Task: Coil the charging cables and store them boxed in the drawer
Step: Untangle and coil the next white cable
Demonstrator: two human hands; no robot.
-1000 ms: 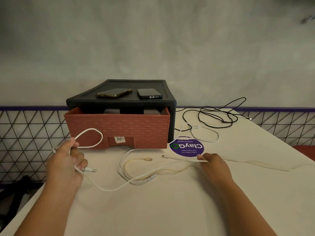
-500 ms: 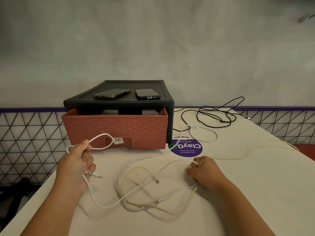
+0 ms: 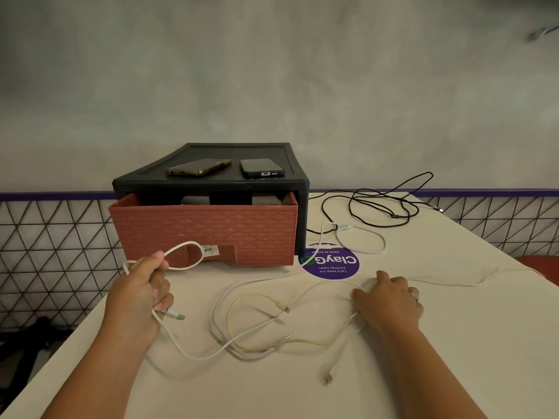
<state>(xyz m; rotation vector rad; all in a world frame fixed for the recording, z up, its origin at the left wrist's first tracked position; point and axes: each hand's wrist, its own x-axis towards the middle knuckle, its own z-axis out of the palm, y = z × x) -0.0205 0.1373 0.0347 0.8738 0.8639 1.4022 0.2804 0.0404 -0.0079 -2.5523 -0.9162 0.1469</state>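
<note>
Grip: clamps white cable point(image 3: 185, 243) loop in left hand point(image 3: 139, 294) (plug dangling below), pinches cream cable point(image 3: 453, 282) under right hand point(image 3: 390, 300).

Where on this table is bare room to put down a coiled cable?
Two patches: the near table edge between the forearms, below the white cable tangle; and the strip right of the ClayGo sticker, between the black cable and the thin cream cable. Crowded between the left hand and right hand.

Two phones point(image 3: 198, 167), one drawer point(image 3: 205, 231), one sticker point(image 3: 329, 263)
</note>
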